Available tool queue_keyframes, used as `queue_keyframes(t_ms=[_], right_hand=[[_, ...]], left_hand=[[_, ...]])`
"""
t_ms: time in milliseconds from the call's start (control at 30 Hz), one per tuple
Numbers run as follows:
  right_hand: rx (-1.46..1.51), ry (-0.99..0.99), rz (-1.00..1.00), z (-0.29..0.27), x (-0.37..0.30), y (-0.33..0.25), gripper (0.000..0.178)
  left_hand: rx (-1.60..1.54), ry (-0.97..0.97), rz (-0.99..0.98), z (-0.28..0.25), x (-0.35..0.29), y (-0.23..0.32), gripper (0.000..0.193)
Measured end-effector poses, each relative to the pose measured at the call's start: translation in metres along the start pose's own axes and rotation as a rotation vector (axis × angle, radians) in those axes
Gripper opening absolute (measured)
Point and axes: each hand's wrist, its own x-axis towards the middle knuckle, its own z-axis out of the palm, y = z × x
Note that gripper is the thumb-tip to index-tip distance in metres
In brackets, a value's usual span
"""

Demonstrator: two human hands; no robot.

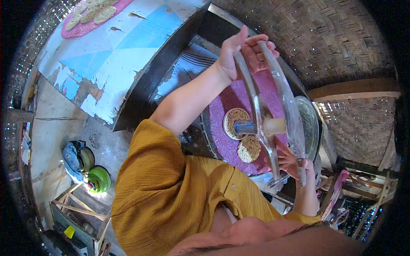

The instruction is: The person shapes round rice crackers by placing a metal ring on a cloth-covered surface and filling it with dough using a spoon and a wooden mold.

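Both hands are on a wooden hand press made of two long bars, with a blue tube on one bar and a cream plunger between them. My left hand is curled around the bars' upper ends, thumb raised. At the lower ends, my right hand closes on the bars, its fingers partly hidden. The tube points at a small round mould holding beige noodle-like strands. Touching or nearly touching it is a round cake of strands, part brown, part pale. Both rest on a pink speckled sheet.
A peeling blue-and-white board at upper left carries a pink sheet with several round strand cakes. Beyond the press stands a greyish basin. A green gas cylinder is on the floor at left. Woven walls enclose the right.
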Motion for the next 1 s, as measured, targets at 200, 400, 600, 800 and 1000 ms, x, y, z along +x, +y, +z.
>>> queue_keyframes(t_ms=[200, 400, 600, 800, 1000], right_hand=[[-0.008, 0.022, -0.001, -0.013, 0.001, 0.0, 0.089], [-0.026, 0.078, -0.011, -0.046, -0.01, 0.018, 0.091], [-0.063, -0.114, -0.018, -0.006, -0.008, 0.009, 0.095], [-0.12, -0.071, -0.037, 0.016, 0.003, 0.002, 0.094], [-0.262, 0.001, -0.127, 0.009, -0.001, -0.006, 0.086]], left_hand=[[0.052, 0.002, 0.079, 0.0, -0.003, 0.008, 0.045], [0.022, 0.01, 0.052, -0.007, 0.001, -0.015, 0.041], [0.017, 0.087, 0.024, 0.008, -0.022, -0.01, 0.042], [0.09, 0.115, 0.033, 0.016, -0.027, 0.01, 0.041], [0.065, 0.06, 0.05, 0.008, -0.014, 0.0, 0.04]])
